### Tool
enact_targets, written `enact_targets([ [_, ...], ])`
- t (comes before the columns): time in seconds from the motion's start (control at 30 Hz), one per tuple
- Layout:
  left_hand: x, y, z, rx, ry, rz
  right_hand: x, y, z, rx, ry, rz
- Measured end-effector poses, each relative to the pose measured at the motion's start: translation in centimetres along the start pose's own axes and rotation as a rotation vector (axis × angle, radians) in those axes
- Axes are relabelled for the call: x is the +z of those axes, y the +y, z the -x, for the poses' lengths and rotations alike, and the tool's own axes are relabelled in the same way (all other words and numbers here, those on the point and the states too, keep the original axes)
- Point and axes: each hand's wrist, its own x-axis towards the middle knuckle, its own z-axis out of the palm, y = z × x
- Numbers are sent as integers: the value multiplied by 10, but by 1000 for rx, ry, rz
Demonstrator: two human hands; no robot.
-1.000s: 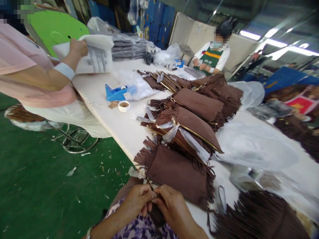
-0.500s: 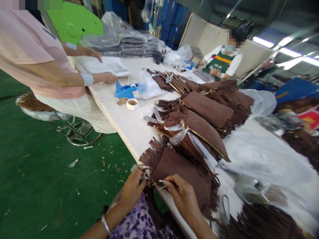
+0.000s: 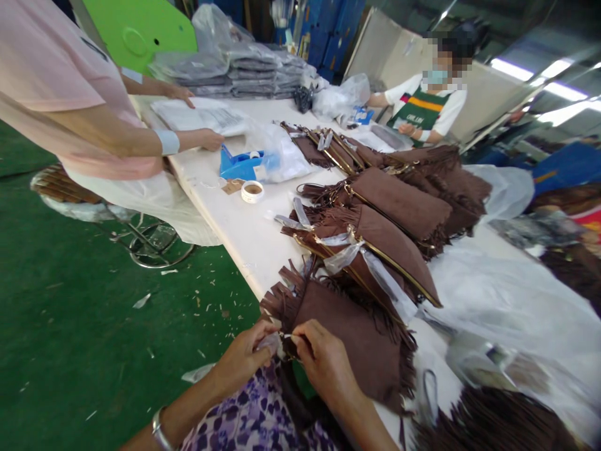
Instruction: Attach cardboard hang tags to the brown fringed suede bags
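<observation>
A brown fringed bag (image 3: 347, 332) lies at the near table edge, its left corner by my hands. My left hand (image 3: 248, 354) is closed on clear plastic wrap (image 3: 270, 342) at that corner. Close beside it, my right hand (image 3: 322, 357) pinches a thin white strip (image 3: 285, 336) between thumb and forefinger. What the strip is fixed to is too small to make out, and the fingers partly cover it. Just beyond lies another brown bag (image 3: 397, 247) with a gold zip and plastic-wrapped parts.
More brown bags (image 3: 404, 197) run up the table (image 3: 235, 232). A tape roll (image 3: 252, 191) and a blue tape dispenser (image 3: 237, 164) are further left. Plastic sheeting (image 3: 507, 294) covers the right side. One person in pink (image 3: 103, 125) stands left; another in an apron (image 3: 422, 109) works across.
My right hand has moved left, close to my left hand, bringing the white strip against the plastic wrap. Both forearms have shifted left, and the view has turned slightly.
</observation>
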Motion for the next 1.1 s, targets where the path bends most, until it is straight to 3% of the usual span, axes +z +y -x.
enact_targets([
  [0.13,0,-6,-10,-178,-16,60,4,-1,-2,-15,-28,39],
  [0.33,-1,-13,-14,-204,4,75,2,-6,-6,-26,-69,118],
  [0.5,-1,-20,-11,-165,54,39,4,-9,-7,-55,-99,215],
  [0.83,1,-5,-2,-11,155,-397,5,-16,-13,-88,-177,389],
  [1.1,0,-5,-1,-2,180,-274,4,-19,-15,-108,-199,410],
])
